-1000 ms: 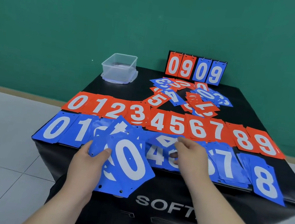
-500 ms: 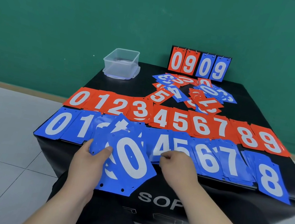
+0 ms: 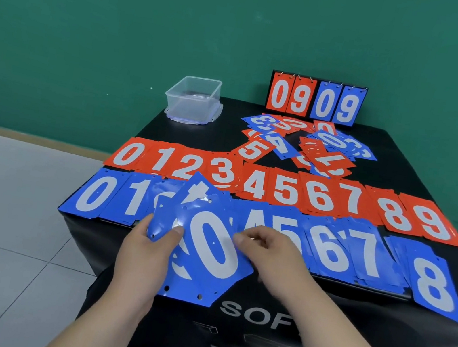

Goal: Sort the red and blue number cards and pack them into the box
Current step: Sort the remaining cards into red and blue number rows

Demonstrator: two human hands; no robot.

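Note:
Red number cards [image 3: 282,190] lie in a row from 0 to 9 across the black table [image 3: 405,160]. In front of them lies a row of blue number cards [image 3: 359,255]. My left hand [image 3: 145,250] grips a fanned stack of blue cards [image 3: 209,248] with a 0 on top, held over the table's near edge. My right hand [image 3: 269,252] has curled fingers at the stack's right edge, over the blue 4 pile; whether it pinches a card is unclear. A clear plastic box [image 3: 193,99] stands at the back left.
A mixed heap of red and blue cards [image 3: 308,144] lies behind the rows. A flip scoreboard [image 3: 315,100] reading 09 09 stands at the table's far edge against the green wall. Tiled floor lies to the left.
My right hand has moved left and nearer, from the blue 5 pile to the right edge of the held stack. My left hand keeps its hold on the stack.

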